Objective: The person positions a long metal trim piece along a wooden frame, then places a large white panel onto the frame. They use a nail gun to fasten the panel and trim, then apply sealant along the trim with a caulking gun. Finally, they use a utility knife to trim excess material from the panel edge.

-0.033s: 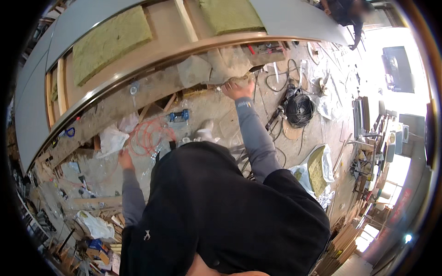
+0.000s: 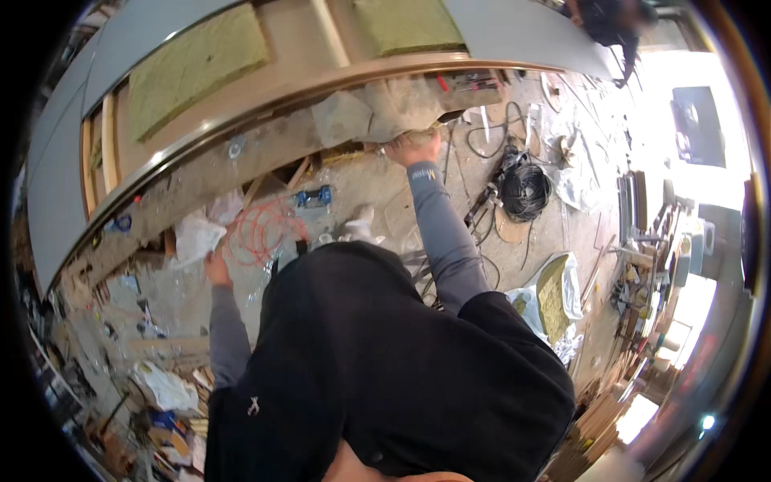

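My left hand [image 2: 217, 269] reaches forward at the left, its fingertips beside the lower edge of a crumpled translucent plastic sheet [image 2: 197, 238]. Whether those fingers grip it cannot be made out. Further right, my right hand [image 2: 416, 148] is stretched out to the front edge of a long low board [image 2: 277, 145]. Its fingers are curled around the rim of a wrinkled beige sheet [image 2: 399, 108] draped there, and the fingertips are partly hidden. Above the board stands a large panel frame [image 2: 328, 32] with yellow-green insulation slabs [image 2: 197, 68] between wooden battens.
On the littered floor lie an orange hose [image 2: 261, 233], a blue tool [image 2: 313, 197] and a coil of black cable [image 2: 524, 191]. A plastic-wrapped insulation piece [image 2: 552, 297] is at the right. Another person [image 2: 604, 22] stands at the panel's far right end. Timber [image 2: 582, 442] is stacked at lower right.
The view has shifted very slightly. Both hands stay in nearly the same places, the right still at the beige sheet's edge.
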### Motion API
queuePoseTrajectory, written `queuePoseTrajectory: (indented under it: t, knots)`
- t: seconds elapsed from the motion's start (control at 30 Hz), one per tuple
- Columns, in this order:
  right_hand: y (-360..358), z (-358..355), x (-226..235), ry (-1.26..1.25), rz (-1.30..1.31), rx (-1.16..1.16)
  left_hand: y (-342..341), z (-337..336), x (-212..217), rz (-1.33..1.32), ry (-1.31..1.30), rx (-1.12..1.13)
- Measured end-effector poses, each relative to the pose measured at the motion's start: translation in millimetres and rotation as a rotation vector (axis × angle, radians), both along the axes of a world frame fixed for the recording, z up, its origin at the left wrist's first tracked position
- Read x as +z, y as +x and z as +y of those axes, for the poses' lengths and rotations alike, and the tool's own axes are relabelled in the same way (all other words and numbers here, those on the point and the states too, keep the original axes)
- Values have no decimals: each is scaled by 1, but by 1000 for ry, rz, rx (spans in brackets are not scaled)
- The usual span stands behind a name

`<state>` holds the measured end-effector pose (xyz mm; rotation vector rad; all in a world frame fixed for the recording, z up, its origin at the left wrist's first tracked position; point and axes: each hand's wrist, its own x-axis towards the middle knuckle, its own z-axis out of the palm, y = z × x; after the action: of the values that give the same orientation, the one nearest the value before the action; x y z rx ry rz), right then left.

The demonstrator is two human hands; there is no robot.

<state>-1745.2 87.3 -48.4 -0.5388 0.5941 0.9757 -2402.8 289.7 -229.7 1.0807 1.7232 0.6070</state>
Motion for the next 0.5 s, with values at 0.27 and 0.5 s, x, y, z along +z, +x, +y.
queuePoseTrajectory:
  t: [0.27,0.5]
  knots:
    - [-36,-7,57,51,-56,158,74,-46,89,-18,-34,98]
    - [-106,-73,82,138,-321,323,-37,-196,-15,217,-218,487]
